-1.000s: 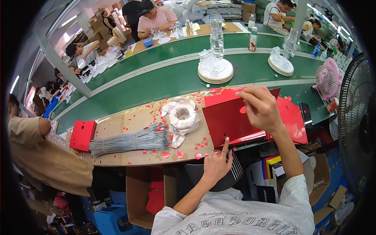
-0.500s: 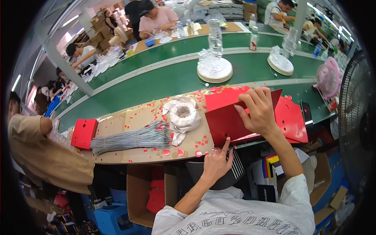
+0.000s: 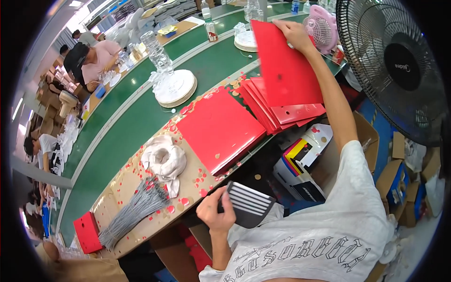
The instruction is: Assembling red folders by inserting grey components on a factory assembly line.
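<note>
My right hand [image 3: 295,35], raised at the far right of the table, grips the upper edge of a red sheet [image 3: 286,70] with a small dark hole in it. The sheet stands steeply tilted over a fanned pile of red sheets [image 3: 263,110] with holes. Left of that pile, a neat stack of glossy red sheets [image 3: 218,131] lies along the table's near edge. Close to my body, my left hand [image 3: 216,210] has curled fingers and a raised thumb beside a black piece with white stripes [image 3: 249,205]. Whether those fingers hold anything is hidden.
Left along the cardboard-covered table [image 3: 127,188] lie a wrapped white ring [image 3: 163,157], a bundle of grey wires [image 3: 134,214] and a red block [image 3: 87,232]. Red discs are scattered around. A large black fan [image 3: 399,66] stands close to my right arm. Co-workers sit beyond the green conveyor [image 3: 127,117].
My view has turned rightward. The right hand has carried a red sheet up and to the right, over the fanned pile. My left hand has left the sheet and drawn back toward my body.
</note>
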{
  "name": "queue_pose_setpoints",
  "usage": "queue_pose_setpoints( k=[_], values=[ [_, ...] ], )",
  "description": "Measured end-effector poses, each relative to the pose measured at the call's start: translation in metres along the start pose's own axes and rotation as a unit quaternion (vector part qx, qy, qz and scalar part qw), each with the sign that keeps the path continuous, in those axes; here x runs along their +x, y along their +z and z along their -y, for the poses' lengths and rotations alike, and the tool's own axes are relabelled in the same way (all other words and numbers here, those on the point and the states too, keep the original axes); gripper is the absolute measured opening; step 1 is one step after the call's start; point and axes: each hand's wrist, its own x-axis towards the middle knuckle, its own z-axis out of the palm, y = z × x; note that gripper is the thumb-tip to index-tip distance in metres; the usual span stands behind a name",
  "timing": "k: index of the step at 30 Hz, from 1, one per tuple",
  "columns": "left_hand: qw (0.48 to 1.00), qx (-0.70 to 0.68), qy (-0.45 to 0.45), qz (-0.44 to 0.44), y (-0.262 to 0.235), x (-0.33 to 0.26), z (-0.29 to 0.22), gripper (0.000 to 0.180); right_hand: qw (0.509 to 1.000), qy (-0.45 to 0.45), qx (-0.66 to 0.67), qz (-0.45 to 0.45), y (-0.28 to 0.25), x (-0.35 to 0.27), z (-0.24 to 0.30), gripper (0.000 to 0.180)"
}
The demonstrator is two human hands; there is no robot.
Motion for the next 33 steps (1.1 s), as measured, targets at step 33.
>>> queue_pose_setpoints(
  k=[33],
  values=[
    [0.806,0.556,-0.158,-0.129,-0.120,0.134,0.307,0.038,0.973,0.221,-0.057,0.038,0.011,-0.178,-0.118,0.025]
  ],
)
